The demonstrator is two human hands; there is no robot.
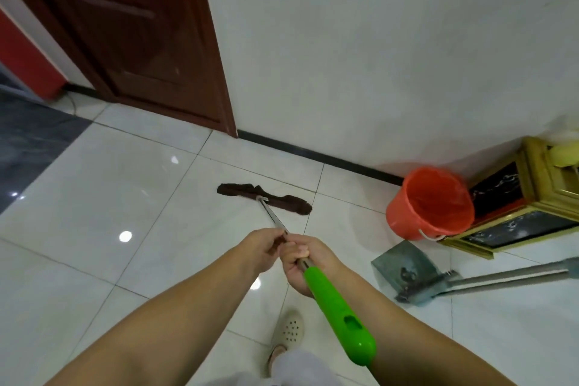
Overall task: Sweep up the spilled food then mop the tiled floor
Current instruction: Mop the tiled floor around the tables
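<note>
While both hands' grip wraps metal mop pole | left hand | right hand | brown cloth head flat on glossy tiles

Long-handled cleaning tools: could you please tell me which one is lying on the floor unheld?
The grey metal dustpan near the orange bucket lies unheld; the green-handled mop is gripped by both hands, left and right.

dustpan handle cut off at right edge
</note>
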